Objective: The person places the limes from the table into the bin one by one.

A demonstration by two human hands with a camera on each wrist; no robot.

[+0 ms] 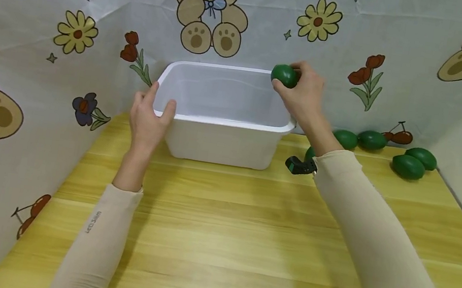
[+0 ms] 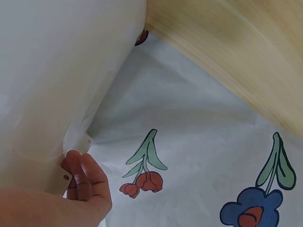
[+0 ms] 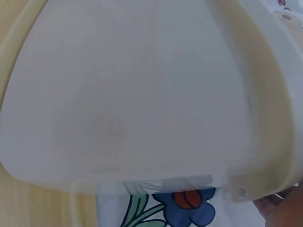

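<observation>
A white plastic bin (image 1: 222,143) stands upright at the back of the table. My left hand (image 1: 148,119) grips its left front corner, thumb over the rim. In the left wrist view, the curled fingers (image 2: 90,177) of that hand are at the outside of the rim. Above the bin's right back corner, my right hand (image 1: 305,95) holds a glossy green egg-shaped fruit (image 1: 284,75) between thumb and fingers. The bin's outer wall (image 3: 142,94) fills most of the right wrist view, where the held fruit is out of sight.
Several like green fruits (image 1: 408,167) lie on the wooden table (image 1: 216,241) at the back right, one partly hidden behind the right forearm. A white cloth (image 1: 264,44) printed with bears and flowers hangs behind the bin and along the left. A black wrist camera (image 1: 301,166) sits under the right wrist.
</observation>
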